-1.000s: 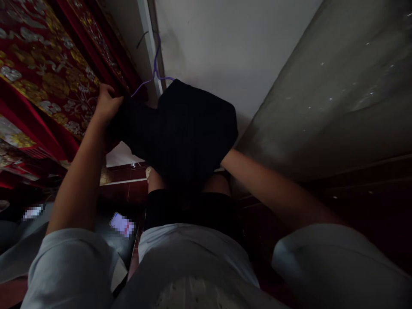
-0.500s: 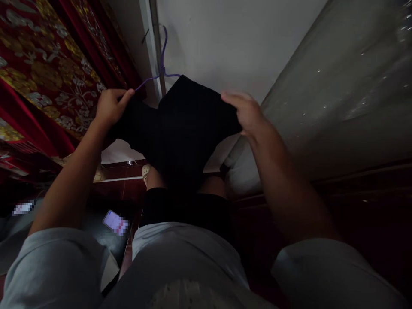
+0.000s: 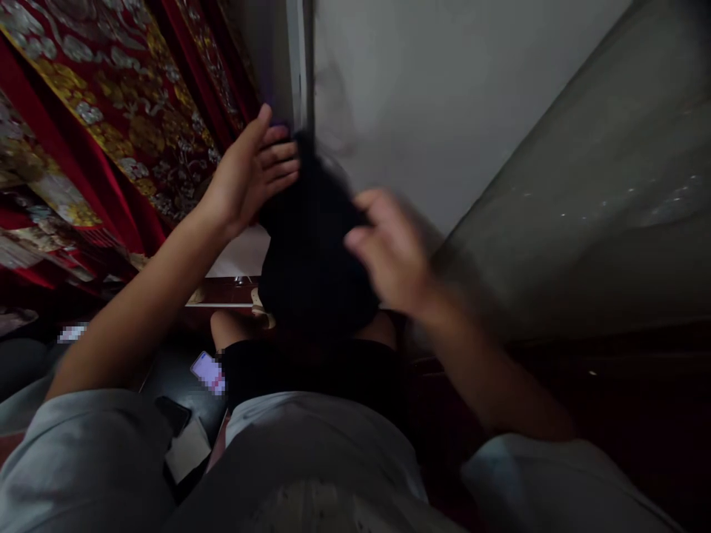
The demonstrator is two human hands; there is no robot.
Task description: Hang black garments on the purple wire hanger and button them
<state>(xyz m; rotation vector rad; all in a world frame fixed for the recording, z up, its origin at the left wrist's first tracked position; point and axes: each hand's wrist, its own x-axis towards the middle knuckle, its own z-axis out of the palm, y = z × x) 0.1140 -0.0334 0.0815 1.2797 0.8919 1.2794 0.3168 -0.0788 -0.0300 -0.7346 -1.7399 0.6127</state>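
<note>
A black garment [image 3: 316, 252] hangs before me, narrow and turned partly side-on. Only a trace of its purple hanger [image 3: 278, 127] shows by my left fingers; the rest is hidden or blurred. My left hand [image 3: 252, 174] is open, thumb up and fingers stretched, with the fingertips at the garment's upper left edge. At the garment's right edge is my right hand [image 3: 394, 255], smeared by motion. Its thumb and forefinger look bent and apart, and I cannot make out whether cloth is between them.
Red curtains [image 3: 127, 96] with gold and silver patterns hang at the left. A pale wall panel [image 3: 444, 89] with a metal edge stands behind. Plastic-wrapped material [image 3: 583, 244] leans at the right. A lit phone [image 3: 208, 370] lies on a dark surface at lower left.
The garment was spread wide between both hands and is now narrower. My left hand has moved right and opened its fingers; my right hand has come inward and lower.
</note>
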